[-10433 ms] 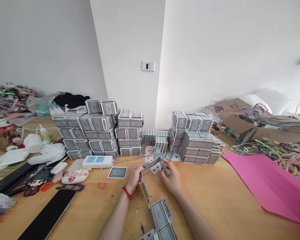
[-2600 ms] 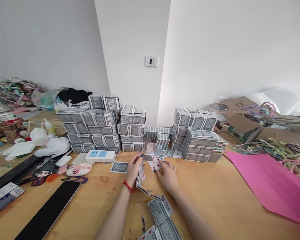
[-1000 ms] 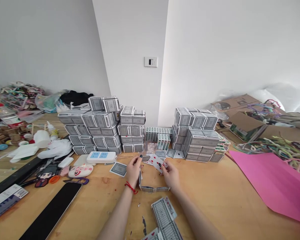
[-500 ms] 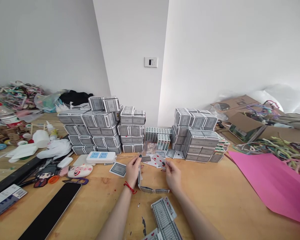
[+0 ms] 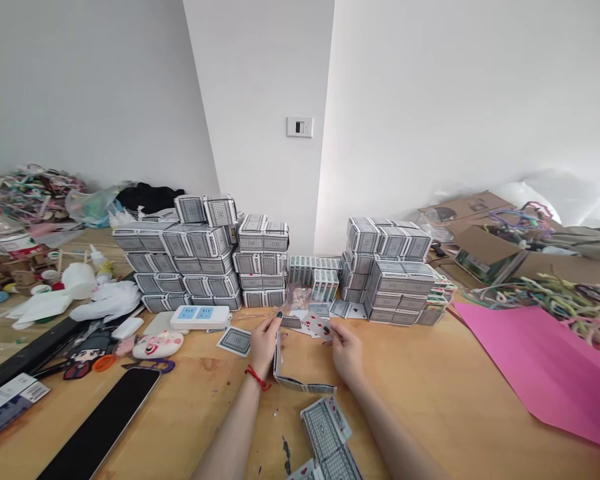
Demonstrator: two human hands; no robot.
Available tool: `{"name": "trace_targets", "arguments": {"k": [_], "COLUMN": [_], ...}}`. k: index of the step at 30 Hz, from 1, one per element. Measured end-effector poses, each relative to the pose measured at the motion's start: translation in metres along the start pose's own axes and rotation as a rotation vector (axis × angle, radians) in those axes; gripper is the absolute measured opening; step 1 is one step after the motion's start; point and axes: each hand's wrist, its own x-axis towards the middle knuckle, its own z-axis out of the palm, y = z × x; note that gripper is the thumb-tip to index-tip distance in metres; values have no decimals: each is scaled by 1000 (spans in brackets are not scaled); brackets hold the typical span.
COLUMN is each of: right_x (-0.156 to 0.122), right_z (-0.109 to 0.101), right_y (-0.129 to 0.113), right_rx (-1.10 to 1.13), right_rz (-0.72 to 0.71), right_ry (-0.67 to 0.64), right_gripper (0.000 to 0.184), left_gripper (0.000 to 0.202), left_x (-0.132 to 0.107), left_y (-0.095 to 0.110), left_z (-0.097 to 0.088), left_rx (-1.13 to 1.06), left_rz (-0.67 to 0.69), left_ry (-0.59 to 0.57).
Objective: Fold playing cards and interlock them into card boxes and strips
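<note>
My left hand (image 5: 264, 343) and my right hand (image 5: 346, 352) hold up a small frame of folded playing cards (image 5: 300, 383) on the wooden table (image 5: 430, 393). The left fingers pinch the frame's upright left wall and a grey-backed strip at its top. The right fingers pinch a red-pip card (image 5: 316, 326) at the frame's far side. A red cord circles my left wrist. A loose pile of grey-backed cards (image 5: 325, 430) lies just in front of me.
Stacks of grey card boxes (image 5: 200, 257) and more boxes (image 5: 390, 270) line the back. A white power strip (image 5: 199, 317), a single card (image 5: 234, 340), a black tablet (image 5: 97, 423), a pink sheet (image 5: 540, 367), cardboard boxes and coloured strips (image 5: 545, 290) lie around.
Over the last second both hands have stayed at the card frame, and the red-pip card has dropped slightly toward the table. Earlier the strip hung loose from my hands; now it stands as a frame.
</note>
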Motion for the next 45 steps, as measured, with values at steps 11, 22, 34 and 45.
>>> {"name": "trace_targets", "arguments": {"k": [11, 22, 34, 45], "right_x": [-1, -2, 1, 0], "right_z": [-5, -10, -15, -16], "right_y": [-5, -11, -16, -31], "right_rx": [-362, -623, -882, -1023], "right_rz": [-134, -164, -188, -174], "right_ry": [-128, -209, -288, -364], "right_gripper": [33, 39, 39, 39], "left_gripper": [31, 31, 35, 36], "left_x": [-1, -3, 0, 1], "left_y": [2, 6, 1, 1], "left_z": [-1, -1, -6, -7], "left_rx": [68, 84, 151, 141], "left_rz": [14, 38, 46, 29], "left_ry": [-70, -70, -172, -207]}}
